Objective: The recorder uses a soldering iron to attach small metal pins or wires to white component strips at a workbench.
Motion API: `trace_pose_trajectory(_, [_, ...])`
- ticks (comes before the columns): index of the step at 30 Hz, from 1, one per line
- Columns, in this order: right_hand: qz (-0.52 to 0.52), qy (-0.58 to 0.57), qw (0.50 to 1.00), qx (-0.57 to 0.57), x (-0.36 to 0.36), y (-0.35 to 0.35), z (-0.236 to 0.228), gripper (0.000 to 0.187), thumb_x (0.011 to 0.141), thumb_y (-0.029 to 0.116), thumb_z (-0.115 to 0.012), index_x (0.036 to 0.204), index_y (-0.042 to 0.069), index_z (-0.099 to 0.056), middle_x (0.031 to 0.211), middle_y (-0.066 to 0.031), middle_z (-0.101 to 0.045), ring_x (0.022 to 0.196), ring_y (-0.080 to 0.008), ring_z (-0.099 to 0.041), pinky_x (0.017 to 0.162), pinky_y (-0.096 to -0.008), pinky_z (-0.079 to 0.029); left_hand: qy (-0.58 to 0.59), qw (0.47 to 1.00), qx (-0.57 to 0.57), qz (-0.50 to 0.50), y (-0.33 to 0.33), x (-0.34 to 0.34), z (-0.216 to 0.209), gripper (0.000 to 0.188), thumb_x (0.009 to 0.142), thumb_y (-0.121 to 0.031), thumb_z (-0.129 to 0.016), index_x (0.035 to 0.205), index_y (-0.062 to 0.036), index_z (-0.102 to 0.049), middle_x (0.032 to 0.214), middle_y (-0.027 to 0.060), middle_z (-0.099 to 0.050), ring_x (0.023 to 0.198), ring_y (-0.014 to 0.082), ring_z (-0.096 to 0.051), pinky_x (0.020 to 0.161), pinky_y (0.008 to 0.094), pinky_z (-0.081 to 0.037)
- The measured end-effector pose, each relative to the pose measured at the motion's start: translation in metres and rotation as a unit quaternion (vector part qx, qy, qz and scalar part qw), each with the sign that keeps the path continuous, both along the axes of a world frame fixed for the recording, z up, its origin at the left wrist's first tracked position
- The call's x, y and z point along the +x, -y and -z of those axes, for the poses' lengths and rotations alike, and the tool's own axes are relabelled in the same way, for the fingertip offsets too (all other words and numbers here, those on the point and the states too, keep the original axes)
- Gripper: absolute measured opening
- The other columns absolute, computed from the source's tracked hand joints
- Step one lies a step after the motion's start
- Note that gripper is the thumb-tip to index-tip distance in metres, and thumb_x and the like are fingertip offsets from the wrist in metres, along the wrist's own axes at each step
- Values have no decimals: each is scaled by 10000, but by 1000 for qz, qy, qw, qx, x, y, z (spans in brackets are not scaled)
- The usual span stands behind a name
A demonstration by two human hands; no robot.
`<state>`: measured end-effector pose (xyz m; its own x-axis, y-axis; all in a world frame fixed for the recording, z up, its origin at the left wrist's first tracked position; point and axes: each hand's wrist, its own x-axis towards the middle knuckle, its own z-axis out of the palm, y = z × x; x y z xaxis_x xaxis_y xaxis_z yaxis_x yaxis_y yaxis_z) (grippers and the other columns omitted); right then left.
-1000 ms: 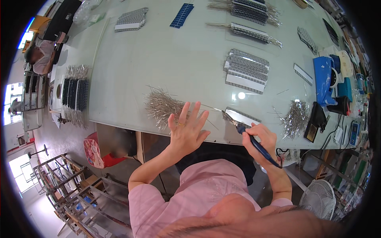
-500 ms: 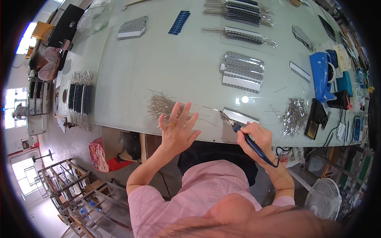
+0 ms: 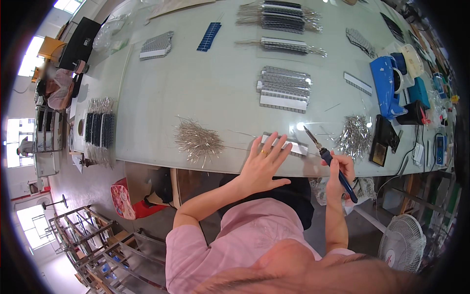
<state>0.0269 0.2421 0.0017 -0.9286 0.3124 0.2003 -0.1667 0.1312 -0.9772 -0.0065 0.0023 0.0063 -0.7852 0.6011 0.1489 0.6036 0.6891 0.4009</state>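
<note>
Lying well to the left of both hands is a bundle of dark strips [image 3: 99,130], with pale wire ends fanning out from its two opposite ends. Closer to the left hand, on its left side, a tangled heap of silvery wires [image 3: 198,140] rests on the table [image 3: 161,103]; farther beyond that hand, also leftward, are a stack of grey strips [image 3: 156,48] and some blue strips [image 3: 209,36]. Thin loose wires [image 3: 242,133] reach from near the heap toward the fingertips. The left hand [image 3: 263,164] is spread wide, palm down, its fingers over a white-and-grey strip [image 3: 296,147]; whether they press on it I cannot tell. Directly beyond this hand sits a pile of similar strips [image 3: 283,102], and farther out, wire-ended bundles [image 3: 283,23]. To its right, the right hand [image 3: 346,166] closes around the handle of a soldering iron [image 3: 326,156], whose metal tip points away from the person and leftward, apart from the strip. Just beyond the right hand is a second wire heap [image 3: 355,138]. Right of that hand are a dark-framed tray [image 3: 378,153] and, farther out, a blue tape dispenser [image 3: 384,88].
</note>
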Motion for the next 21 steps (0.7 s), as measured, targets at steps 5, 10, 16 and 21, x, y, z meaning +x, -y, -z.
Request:
trace_pose_trajectory(5, [67,33,997,-29,15,-23,9,58,954,60,-590,983,16,-565,884,-77,-647,766,-164,-693,1033,-409,-462,31,998,-19,55,-7,-2,6,830,796,-538,-706,1463,-123,-437,1544,128,-365,1437,310,-318,1126,588,-208])
trace_pose_trajectory(10, [114,31,992,-38,7,-41,19,107,967,89,-588,1007,-10,-582,1004,-149,-664,772,-183,-691,802,-302,-505,-119,983,-52,129,-13,9,20,539,838,-277,-659,1349,-144,-548,1412,37,-522,1327,197,-465,1099,531,-279])
trace_pose_trajectory(16, [176,-11,984,-25,-10,-60,33,124,984,112,-563,977,-10,-580,926,-107,-667,758,-164,-660,743,-291,-507,-170,966,0,193,-26,0,0,338,816,-132,-614,1149,-108,-669,1163,26,-656,1102,164,-626,1050,475,-399])
trace_pose_trajectory(21, [233,-52,967,-84,-8,-67,49,121,985,104,-561,985,-17,-571,901,-99,-631,760,-176,-665,703,-283,-524,-162,971,26,175,-28,-85,-36,212,866,-112,-616,1071,-100,-669,1066,36,-686,1014,211,-650,1008,480,-435])
